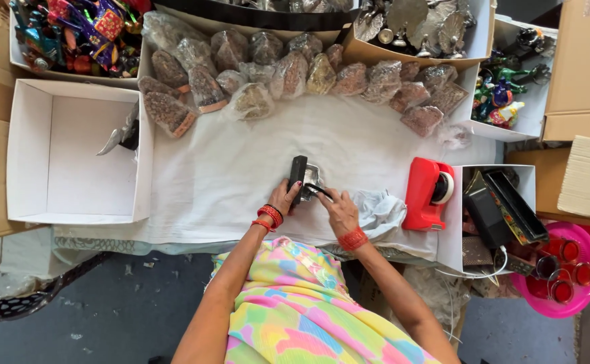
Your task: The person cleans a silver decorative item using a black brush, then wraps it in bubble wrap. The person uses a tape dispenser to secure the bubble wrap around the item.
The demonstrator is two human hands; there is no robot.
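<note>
White cloth point(241, 162) — hands point(283, 199) on black box point(298, 176)

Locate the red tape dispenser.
The tape dispenser sits on the white cloth, right of the right hand, beside a white box.

Bare cloth point(241, 155) ahead; packets point(288, 74) beyond, tape dispenser point(428, 195) rightward.

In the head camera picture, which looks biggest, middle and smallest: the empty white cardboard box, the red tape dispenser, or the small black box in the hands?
Largest to smallest, as they look in this view:
1. Empty white cardboard box
2. Red tape dispenser
3. Small black box, held by the left hand and right hand
</note>
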